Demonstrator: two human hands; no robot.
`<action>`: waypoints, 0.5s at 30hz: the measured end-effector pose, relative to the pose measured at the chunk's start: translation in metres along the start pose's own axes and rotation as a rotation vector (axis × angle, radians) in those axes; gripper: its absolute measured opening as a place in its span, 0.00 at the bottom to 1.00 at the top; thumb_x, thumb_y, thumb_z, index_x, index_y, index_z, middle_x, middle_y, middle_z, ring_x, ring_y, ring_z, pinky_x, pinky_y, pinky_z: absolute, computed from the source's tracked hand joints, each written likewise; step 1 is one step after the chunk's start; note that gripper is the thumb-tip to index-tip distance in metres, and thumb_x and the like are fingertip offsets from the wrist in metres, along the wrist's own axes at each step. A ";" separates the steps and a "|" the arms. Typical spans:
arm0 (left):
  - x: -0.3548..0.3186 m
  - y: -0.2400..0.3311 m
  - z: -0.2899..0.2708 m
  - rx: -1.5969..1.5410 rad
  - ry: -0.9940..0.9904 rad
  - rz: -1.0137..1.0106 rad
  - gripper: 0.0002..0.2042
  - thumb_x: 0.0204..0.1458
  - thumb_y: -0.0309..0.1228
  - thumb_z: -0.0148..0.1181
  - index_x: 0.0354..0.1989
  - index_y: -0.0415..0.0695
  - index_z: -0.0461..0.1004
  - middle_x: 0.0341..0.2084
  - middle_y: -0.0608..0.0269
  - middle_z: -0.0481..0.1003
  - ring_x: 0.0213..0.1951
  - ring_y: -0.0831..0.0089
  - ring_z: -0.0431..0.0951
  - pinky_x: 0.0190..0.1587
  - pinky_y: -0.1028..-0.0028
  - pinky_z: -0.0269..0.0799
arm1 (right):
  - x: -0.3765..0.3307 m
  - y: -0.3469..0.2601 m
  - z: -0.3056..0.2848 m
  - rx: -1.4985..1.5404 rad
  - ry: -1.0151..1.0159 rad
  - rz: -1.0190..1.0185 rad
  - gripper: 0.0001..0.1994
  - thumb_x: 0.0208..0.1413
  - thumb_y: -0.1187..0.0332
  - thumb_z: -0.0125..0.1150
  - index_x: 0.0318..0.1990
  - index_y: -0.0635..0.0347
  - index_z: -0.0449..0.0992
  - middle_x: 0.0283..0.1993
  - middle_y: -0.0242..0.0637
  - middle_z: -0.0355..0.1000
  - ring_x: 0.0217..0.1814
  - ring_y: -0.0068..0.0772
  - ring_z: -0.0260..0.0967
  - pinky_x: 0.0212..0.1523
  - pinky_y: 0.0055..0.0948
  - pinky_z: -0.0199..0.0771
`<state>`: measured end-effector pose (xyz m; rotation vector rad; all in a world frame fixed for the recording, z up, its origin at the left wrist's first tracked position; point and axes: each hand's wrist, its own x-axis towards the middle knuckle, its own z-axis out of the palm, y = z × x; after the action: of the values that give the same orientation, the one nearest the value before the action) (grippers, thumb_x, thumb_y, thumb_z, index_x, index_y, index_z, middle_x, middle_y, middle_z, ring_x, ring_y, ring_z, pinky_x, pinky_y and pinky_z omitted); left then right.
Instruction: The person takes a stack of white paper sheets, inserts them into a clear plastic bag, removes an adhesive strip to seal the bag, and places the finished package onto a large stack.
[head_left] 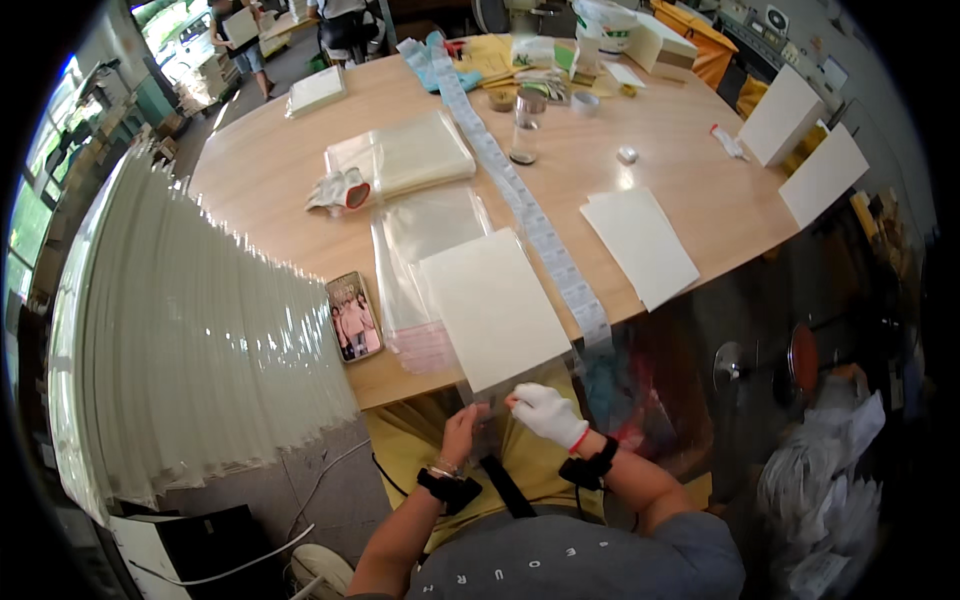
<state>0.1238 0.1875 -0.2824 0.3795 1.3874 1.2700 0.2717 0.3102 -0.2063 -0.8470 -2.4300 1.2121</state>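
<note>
A white rectangular board [495, 310] lies at the table's near edge, and clear plastic film shows along its near side, apparently a bag around it. My left hand [461, 436], bare, pinches the film just below the board's near left corner. Beside it, my right hand [545, 413] wears a white glove with a red cuff, its bare fingertips closed on the same film. Under the board's left side lies a stack of clear plastic bags [425, 225]. The long strip of printed labels [530, 215] runs past the board's right side.
A phone [354, 317] lies left of the bags, near a tall stack of filled clear sleeves [200, 340]. More white boards [640, 245] sit to the right. Farther back are a glove [338, 190], a bag pile [405, 155] and a glass jar [526, 128].
</note>
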 end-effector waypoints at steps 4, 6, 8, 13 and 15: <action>-0.005 -0.003 0.001 -0.261 -0.006 -0.053 0.18 0.58 0.41 0.45 0.43 0.39 0.72 0.39 0.61 0.74 0.41 0.72 0.74 0.43 0.72 0.68 | 0.019 -0.026 0.027 -0.169 0.052 -0.171 0.06 0.44 0.68 0.56 0.29 0.59 0.71 0.33 0.43 0.66 0.37 0.44 0.66 0.34 0.36 0.68; -0.004 -0.004 0.003 -0.266 0.036 -0.022 0.18 0.58 0.38 0.42 0.42 0.35 0.71 0.35 0.61 0.74 0.39 0.72 0.74 0.40 0.71 0.71 | 0.027 -0.027 0.040 -0.260 -0.072 -0.147 0.06 0.44 0.68 0.57 0.28 0.59 0.71 0.34 0.43 0.65 0.39 0.44 0.66 0.35 0.37 0.68; 0.007 -0.016 0.004 -0.245 0.104 0.013 0.17 0.58 0.36 0.40 0.41 0.34 0.71 0.34 0.59 0.74 0.38 0.70 0.74 0.39 0.71 0.71 | 0.029 -0.019 0.041 -0.212 -0.154 -0.252 0.05 0.44 0.68 0.56 0.28 0.59 0.71 0.34 0.43 0.65 0.39 0.44 0.66 0.36 0.36 0.68; -0.005 0.011 0.004 -0.222 0.166 -0.043 0.19 0.57 0.37 0.39 0.37 0.34 0.73 0.39 0.53 0.75 0.35 0.65 0.78 0.39 0.73 0.71 | -0.002 0.061 -0.092 0.295 0.556 -0.234 0.04 0.50 0.72 0.49 0.26 0.58 0.69 0.30 0.36 0.67 0.34 0.33 0.65 0.34 0.30 0.66; -0.006 -0.003 -0.008 -0.102 0.091 0.027 0.20 0.58 0.38 0.39 0.39 0.34 0.72 0.38 0.54 0.75 0.36 0.66 0.77 0.38 0.72 0.71 | -0.035 0.102 -0.173 0.986 1.125 -0.273 0.07 0.52 0.76 0.43 0.24 0.55 0.66 0.29 0.32 0.66 0.33 0.26 0.63 0.33 0.26 0.65</action>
<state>0.1200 0.1783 -0.2840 0.2746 1.3913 1.3887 0.4231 0.4445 -0.1843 -0.5691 -0.8499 1.1368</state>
